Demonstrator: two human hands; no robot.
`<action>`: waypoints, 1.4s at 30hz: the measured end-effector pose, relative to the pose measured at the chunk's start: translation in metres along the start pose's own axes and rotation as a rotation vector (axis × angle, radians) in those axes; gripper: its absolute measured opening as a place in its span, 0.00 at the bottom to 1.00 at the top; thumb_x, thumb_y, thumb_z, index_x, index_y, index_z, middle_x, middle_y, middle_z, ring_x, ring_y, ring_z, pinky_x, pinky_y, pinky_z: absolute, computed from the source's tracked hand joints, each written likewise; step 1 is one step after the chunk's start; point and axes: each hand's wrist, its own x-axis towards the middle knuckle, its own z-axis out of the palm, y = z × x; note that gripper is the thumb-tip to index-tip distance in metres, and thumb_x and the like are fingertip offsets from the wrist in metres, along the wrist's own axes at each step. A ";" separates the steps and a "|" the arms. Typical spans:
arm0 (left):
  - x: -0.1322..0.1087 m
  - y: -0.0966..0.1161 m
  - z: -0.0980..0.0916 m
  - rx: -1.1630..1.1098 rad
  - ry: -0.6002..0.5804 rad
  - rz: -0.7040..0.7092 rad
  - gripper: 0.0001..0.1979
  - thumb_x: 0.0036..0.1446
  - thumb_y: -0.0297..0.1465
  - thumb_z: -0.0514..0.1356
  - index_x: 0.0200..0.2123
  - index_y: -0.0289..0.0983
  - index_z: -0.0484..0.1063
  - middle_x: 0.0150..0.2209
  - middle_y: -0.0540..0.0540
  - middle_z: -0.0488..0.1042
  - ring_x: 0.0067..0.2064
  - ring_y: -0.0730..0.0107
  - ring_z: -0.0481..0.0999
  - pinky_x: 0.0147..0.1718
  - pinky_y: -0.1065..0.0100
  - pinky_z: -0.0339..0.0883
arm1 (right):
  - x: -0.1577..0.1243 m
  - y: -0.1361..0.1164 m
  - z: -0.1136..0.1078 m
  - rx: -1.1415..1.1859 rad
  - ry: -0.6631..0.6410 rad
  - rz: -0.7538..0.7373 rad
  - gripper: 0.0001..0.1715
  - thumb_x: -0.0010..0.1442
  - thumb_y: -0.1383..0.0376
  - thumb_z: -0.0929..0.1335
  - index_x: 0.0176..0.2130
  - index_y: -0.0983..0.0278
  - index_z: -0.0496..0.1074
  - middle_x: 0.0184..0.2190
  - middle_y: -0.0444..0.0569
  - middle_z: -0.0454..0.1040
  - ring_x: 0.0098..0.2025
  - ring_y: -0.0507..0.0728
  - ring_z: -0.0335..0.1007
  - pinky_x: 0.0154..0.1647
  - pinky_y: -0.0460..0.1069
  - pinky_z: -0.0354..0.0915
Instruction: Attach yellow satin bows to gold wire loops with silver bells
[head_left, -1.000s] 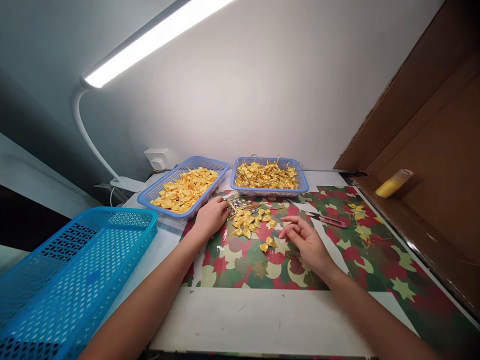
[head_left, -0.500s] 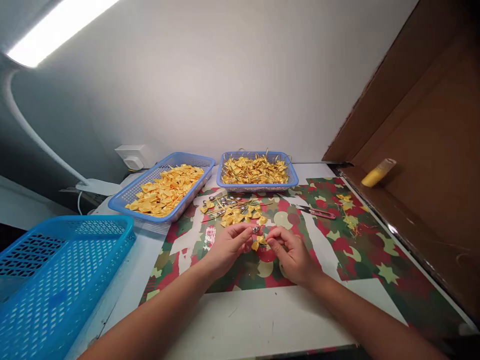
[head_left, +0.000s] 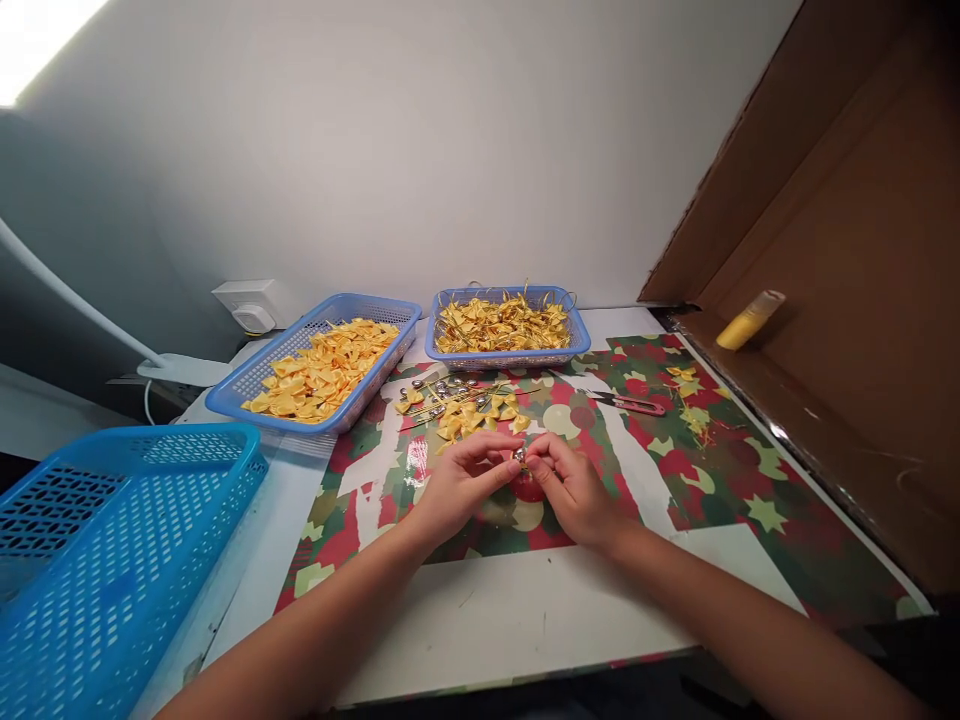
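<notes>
My left hand (head_left: 466, 482) pinches a small silver bell (head_left: 520, 454) between thumb and fingertips. Pressed up against it from the other side is my right hand (head_left: 571, 487), its thumb and forefinger closed on a yellow ribbon bow that is mostly hidden by the fingers. The two sets of fingertips meet over the camouflage-patterned mat (head_left: 529, 516). Just beyond them lies a loose pile of yellow bows (head_left: 472, 415), silver bells (head_left: 455, 384) and thin gold ties.
A blue basket (head_left: 225, 398) of yellow bows stands back left; another blue basket (head_left: 507, 357) holds bows with gold ties. Thread snips (head_left: 630, 403) and yellow scraps (head_left: 697, 418) lie to the right. A turquoise basket (head_left: 251, 455) is at left, a yellow thread spool (head_left: 748, 322) at right.
My hands have come together, bringing the bow in my right hand up to the bell in my left. The view has shifted slightly.
</notes>
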 end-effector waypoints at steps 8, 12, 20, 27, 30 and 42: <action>0.000 -0.005 -0.008 0.194 -0.022 0.310 0.07 0.53 0.32 0.68 0.37 0.44 0.83 0.40 0.43 0.75 0.45 0.62 0.74 0.44 0.62 0.69 | -0.002 0.004 0.000 0.023 -0.093 -0.016 0.15 0.69 0.56 0.58 0.34 0.61 0.61 0.24 0.41 0.64 0.25 0.51 0.59 0.26 0.46 0.55; -0.001 -0.004 -0.010 0.307 0.022 0.501 0.06 0.53 0.31 0.67 0.35 0.46 0.83 0.39 0.45 0.74 0.43 0.65 0.73 0.45 0.61 0.68 | -0.004 0.003 -0.001 0.007 -0.125 -0.001 0.15 0.69 0.57 0.58 0.34 0.61 0.63 0.23 0.41 0.62 0.25 0.51 0.56 0.26 0.46 0.54; -0.001 0.000 -0.012 0.312 0.043 0.512 0.03 0.56 0.33 0.65 0.30 0.42 0.78 0.39 0.46 0.67 0.44 0.65 0.69 0.48 0.60 0.65 | 0.001 -0.008 -0.014 -0.135 -0.135 -0.077 0.06 0.64 0.63 0.65 0.35 0.61 0.69 0.31 0.47 0.72 0.34 0.55 0.67 0.32 0.49 0.63; -0.002 0.004 -0.007 0.306 -0.008 0.507 0.02 0.57 0.30 0.64 0.31 0.42 0.77 0.39 0.48 0.66 0.45 0.67 0.68 0.50 0.62 0.64 | 0.004 -0.005 -0.013 -0.090 0.005 -0.365 0.02 0.61 0.67 0.69 0.36 0.59 0.73 0.32 0.46 0.78 0.39 0.56 0.72 0.45 0.53 0.65; -0.003 0.005 -0.005 0.344 -0.013 0.507 0.03 0.58 0.30 0.62 0.33 0.42 0.76 0.40 0.47 0.67 0.45 0.66 0.69 0.49 0.61 0.64 | 0.003 -0.007 -0.014 -0.087 -0.020 -0.274 0.06 0.64 0.66 0.67 0.34 0.60 0.73 0.29 0.45 0.77 0.35 0.55 0.70 0.40 0.52 0.65; 0.004 -0.011 -0.007 1.227 0.027 0.295 0.06 0.57 0.35 0.60 0.33 0.39 0.74 0.41 0.46 0.74 0.44 0.58 0.69 0.44 0.55 0.56 | 0.010 -0.044 -0.047 0.492 0.068 -0.150 0.07 0.68 0.59 0.64 0.37 0.58 0.64 0.22 0.39 0.70 0.22 0.51 0.65 0.28 0.48 0.65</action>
